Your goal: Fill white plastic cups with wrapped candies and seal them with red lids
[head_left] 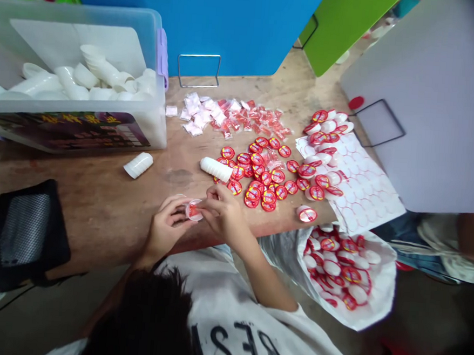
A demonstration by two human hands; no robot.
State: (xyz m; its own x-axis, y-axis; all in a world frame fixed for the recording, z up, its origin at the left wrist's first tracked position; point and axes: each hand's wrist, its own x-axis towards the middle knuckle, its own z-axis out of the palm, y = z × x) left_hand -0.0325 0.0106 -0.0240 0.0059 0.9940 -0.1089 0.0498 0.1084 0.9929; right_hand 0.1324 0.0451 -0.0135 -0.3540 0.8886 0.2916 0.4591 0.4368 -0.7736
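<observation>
At the table's near edge, my left hand [166, 225] holds a small white plastic cup [197, 217] with its open mouth turned toward my right hand. My right hand [225, 213] has its fingers pinched at the cup's mouth, on a small red sachet [193, 210] that sits partly inside. Just beyond the hands lies a short stack of white cups [216, 169]. Round red lids [256, 187] are spread to the right of that stack. Behind them is a pile of clear, pink and red sachets [233, 116]. Another cup stack [137, 165] lies on its side to the left.
A clear plastic bin [157, 123] of white cups stands at the left. Lidded cups [324, 146] rest on printed sheets [368, 192] at the right, and more fill a white bag [382, 301] below the edge. Blue [199, 23] and pale boards [423, 120] border the table. A black pouch [28, 233] lies left.
</observation>
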